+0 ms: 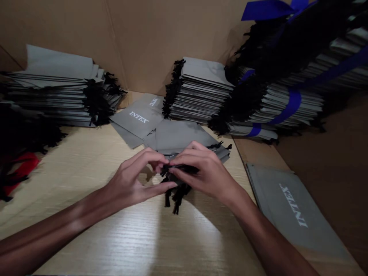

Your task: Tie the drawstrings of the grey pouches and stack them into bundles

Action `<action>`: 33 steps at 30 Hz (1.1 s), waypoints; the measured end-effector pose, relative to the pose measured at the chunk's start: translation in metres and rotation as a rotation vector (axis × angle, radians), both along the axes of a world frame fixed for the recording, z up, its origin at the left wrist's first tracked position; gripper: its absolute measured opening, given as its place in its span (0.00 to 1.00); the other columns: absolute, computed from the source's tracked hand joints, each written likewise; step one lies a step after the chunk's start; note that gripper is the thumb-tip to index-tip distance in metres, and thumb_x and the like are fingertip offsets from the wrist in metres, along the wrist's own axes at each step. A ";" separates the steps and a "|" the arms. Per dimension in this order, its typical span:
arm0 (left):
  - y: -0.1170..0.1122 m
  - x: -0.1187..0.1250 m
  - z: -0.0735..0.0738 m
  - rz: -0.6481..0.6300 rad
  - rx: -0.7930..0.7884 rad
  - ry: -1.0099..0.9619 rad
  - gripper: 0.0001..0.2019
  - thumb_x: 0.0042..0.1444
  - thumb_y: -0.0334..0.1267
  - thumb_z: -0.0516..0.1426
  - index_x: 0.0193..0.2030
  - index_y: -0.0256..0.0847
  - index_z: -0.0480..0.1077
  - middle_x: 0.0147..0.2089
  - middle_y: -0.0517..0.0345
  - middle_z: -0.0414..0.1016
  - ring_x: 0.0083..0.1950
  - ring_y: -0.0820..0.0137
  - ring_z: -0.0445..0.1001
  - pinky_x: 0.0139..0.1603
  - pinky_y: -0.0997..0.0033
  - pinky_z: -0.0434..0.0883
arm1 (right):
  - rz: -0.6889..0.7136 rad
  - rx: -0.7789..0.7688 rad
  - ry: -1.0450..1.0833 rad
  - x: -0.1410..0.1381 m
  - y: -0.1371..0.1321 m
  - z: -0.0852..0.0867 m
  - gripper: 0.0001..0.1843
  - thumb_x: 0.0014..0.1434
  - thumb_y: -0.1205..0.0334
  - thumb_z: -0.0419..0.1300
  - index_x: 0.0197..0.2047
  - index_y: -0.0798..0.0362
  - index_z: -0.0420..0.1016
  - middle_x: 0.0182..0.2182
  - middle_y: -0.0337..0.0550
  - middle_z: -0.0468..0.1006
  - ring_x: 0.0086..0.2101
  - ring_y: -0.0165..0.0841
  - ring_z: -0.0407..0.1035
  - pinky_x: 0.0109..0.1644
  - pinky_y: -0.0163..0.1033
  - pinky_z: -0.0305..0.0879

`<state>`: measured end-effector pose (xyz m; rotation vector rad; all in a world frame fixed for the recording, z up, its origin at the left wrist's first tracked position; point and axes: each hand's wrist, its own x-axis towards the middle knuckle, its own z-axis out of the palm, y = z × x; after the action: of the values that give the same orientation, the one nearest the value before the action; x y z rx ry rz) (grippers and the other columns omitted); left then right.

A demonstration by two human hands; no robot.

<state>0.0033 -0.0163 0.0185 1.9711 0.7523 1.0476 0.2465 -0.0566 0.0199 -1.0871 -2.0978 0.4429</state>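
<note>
Cords [177, 199], black, knotted, dangling toward six o'clock | I'm pinching them in my right hand [205, 168], the nearer; they're lying at three o'clock from my left hand [132, 180], its thumb standing apart from curled fingers | smooth grey pouches [179, 134] lying flat toward twelve o'clock | wood-grained table [123, 237] showing beneath

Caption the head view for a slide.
Left hand and right hand meet at black cords above a table, gray stacks beyond, some bound in blue ribbon.

Gray pouch stacks [201, 97] stand on the pale table [120, 237]; loose pouches [179, 134], too.
</note>
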 end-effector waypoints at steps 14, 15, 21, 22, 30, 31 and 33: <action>0.004 0.001 -0.005 0.038 0.070 0.027 0.07 0.64 0.38 0.75 0.47 0.50 0.87 0.44 0.55 0.91 0.45 0.62 0.87 0.50 0.64 0.79 | -0.035 0.113 -0.050 -0.002 -0.001 -0.003 0.10 0.80 0.61 0.62 0.48 0.50 0.86 0.39 0.43 0.88 0.41 0.39 0.73 0.47 0.46 0.67; 0.004 0.001 -0.004 0.043 0.045 0.029 0.06 0.63 0.38 0.75 0.46 0.50 0.87 0.44 0.55 0.91 0.44 0.62 0.87 0.49 0.64 0.79 | -0.035 0.116 -0.065 -0.003 -0.001 -0.003 0.11 0.81 0.62 0.61 0.47 0.50 0.85 0.39 0.44 0.87 0.40 0.39 0.71 0.47 0.46 0.67; 0.006 0.000 -0.004 0.010 -0.028 0.062 0.04 0.63 0.35 0.72 0.43 0.44 0.84 0.41 0.55 0.88 0.42 0.65 0.85 0.45 0.69 0.78 | -0.012 0.180 -0.101 -0.007 -0.002 -0.006 0.10 0.80 0.65 0.58 0.46 0.52 0.81 0.38 0.44 0.84 0.39 0.39 0.66 0.45 0.47 0.62; 0.006 -0.001 -0.004 0.001 -0.017 0.068 0.03 0.63 0.34 0.71 0.42 0.43 0.84 0.40 0.56 0.87 0.41 0.66 0.84 0.44 0.70 0.78 | -0.007 0.201 -0.105 -0.008 -0.001 -0.007 0.10 0.79 0.66 0.59 0.45 0.52 0.80 0.38 0.44 0.83 0.39 0.39 0.66 0.45 0.46 0.62; 0.012 -0.005 -0.003 -0.040 0.041 0.051 0.05 0.61 0.30 0.68 0.38 0.44 0.79 0.37 0.60 0.85 0.38 0.70 0.82 0.40 0.71 0.76 | -0.017 0.258 -0.128 -0.013 -0.003 -0.007 0.12 0.78 0.66 0.57 0.42 0.53 0.79 0.35 0.43 0.78 0.38 0.39 0.63 0.43 0.47 0.60; 0.012 -0.006 -0.002 -0.047 0.039 0.042 0.06 0.61 0.30 0.68 0.37 0.44 0.79 0.37 0.61 0.85 0.38 0.70 0.82 0.40 0.72 0.76 | -0.023 0.260 -0.128 -0.013 -0.003 -0.007 0.12 0.78 0.66 0.57 0.41 0.53 0.79 0.35 0.43 0.78 0.38 0.39 0.63 0.43 0.47 0.60; 0.014 -0.007 -0.002 -0.059 0.035 0.021 0.06 0.62 0.30 0.68 0.37 0.44 0.78 0.37 0.61 0.84 0.38 0.70 0.82 0.39 0.73 0.76 | -0.033 0.257 -0.124 -0.013 -0.004 -0.008 0.12 0.78 0.66 0.57 0.42 0.52 0.79 0.36 0.44 0.79 0.39 0.40 0.64 0.43 0.47 0.60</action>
<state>-0.0032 -0.0024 0.0165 2.0248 0.6875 1.0123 0.2336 -0.0610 0.0123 -1.0168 -2.1694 0.0872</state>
